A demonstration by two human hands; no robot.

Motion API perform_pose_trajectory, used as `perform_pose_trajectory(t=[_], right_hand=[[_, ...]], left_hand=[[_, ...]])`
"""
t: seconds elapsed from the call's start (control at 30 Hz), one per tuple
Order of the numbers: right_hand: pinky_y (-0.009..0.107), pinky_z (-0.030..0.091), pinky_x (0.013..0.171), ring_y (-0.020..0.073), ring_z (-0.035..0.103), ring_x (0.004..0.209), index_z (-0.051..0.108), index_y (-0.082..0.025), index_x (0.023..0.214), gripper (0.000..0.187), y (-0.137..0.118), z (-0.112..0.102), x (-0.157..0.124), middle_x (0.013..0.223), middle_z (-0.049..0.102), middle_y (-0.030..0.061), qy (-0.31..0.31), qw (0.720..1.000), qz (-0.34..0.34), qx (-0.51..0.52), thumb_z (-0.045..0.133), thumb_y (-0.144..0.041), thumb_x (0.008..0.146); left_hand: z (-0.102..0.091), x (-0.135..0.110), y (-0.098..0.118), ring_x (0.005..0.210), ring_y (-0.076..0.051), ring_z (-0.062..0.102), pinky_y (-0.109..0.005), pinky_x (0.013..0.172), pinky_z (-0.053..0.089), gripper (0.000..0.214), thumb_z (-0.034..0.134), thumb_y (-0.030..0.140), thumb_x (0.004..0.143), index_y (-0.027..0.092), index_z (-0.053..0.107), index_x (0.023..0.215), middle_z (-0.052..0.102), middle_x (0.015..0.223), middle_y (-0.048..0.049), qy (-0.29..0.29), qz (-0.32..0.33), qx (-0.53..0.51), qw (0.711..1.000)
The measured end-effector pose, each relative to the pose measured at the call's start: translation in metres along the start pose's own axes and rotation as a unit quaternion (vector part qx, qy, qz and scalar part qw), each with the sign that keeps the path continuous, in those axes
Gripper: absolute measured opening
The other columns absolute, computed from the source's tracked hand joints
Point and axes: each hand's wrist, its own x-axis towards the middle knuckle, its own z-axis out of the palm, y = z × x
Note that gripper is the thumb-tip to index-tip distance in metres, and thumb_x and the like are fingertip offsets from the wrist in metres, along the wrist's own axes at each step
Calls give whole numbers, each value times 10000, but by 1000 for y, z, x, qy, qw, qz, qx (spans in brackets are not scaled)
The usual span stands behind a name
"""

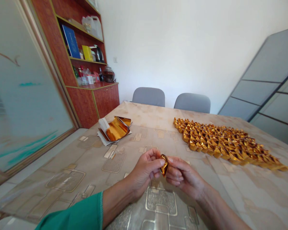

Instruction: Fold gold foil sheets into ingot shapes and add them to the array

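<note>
A small folded piece of gold foil paper (164, 166) is pinched between my two hands above the front middle of the table. My left hand (147, 166) grips it from the left with thumb and fingers. From the other side, my right hand (182, 175) pinches its right edge, the remaining fingers curled in. Part of the piece is hidden behind the fingertips. To the right lie rows of many finished-looking folded gold foil pieces (218, 140), packed closely together. A stack of gold foil sheets (117, 129) with white paper backing rests at the left, slightly curled.
A patterned cover lies over the table (91, 172). Two grey chairs (148, 96) stand at its far side by the white wall. At the back left is a red-brown cabinet (105, 99) with bottles, boxes and a kettle. A frosted glass door (26, 95) is on the left.
</note>
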Motion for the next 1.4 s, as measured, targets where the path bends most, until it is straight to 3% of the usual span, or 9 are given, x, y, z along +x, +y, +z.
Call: perform_pose_trajectory(t=[0.4, 0.6, 0.8, 1.0, 1.1, 1.4], right_hand=[[182, 166, 399, 39, 140, 405, 483, -167, 601, 360, -2, 0, -1, 431, 286, -120, 13, 1000, -7, -11, 746, -327, 788], [182, 172, 400, 40, 123, 413, 525, -157, 619, 327, -3, 1, -1, 423, 280, -126, 34, 999, -31, -11, 760, -324, 774], [187, 169, 398, 44, 152, 418, 519, -159, 600, 347, -1, 2, -2, 437, 278, -117, 13, 999, -19, -32, 756, -344, 773], [188, 211, 432, 61, 139, 452, 549, -168, 680, 297, -1, 1, 0, 466, 288, -112, 30, 998, -56, -6, 737, -362, 803], [191, 219, 450, 69, 146, 470, 567, -176, 709, 274, 0, 2, 1, 486, 306, -104, 26, 998, -61, -9, 745, -366, 794], [210, 189, 459, 74, 147, 479, 612, -155, 708, 222, -1, 3, 0, 489, 319, -94, 13, 999, -19, -38, 751, -315, 773]], left_hand=[[-2, 1, 2, 512, -50, 393, -194, 490, 273, 351, 802, 265, 663, 175, 515, 845, 489, 613, 67, -7, -27, 10, 1000], [-3, -1, 3, 510, -32, 394, -183, 493, 260, 406, 823, 243, 649, 172, 510, 897, 533, 684, 46, -54, -52, 0, 997], [-4, -2, 2, 535, -40, 430, -171, 474, 228, 424, 845, 172, 599, 181, 515, 865, 509, 690, 52, -51, -84, -27, 995], [-7, 2, 5, 549, -32, 466, -156, 537, 358, 306, 795, 169, 692, 161, 596, 924, 553, 734, 28, -51, -105, -111, 987], [-7, 2, 6, 557, -33, 474, -149, 533, 364, 313, 797, 152, 679, 158, 608, 929, 580, 759, 18, -33, -87, -121, 988], [-3, 1, 4, 501, -47, 415, -180, 483, 281, 257, 770, 240, 692, 177, 547, 802, 549, 634, 50, 14, -8, 23, 1000]])
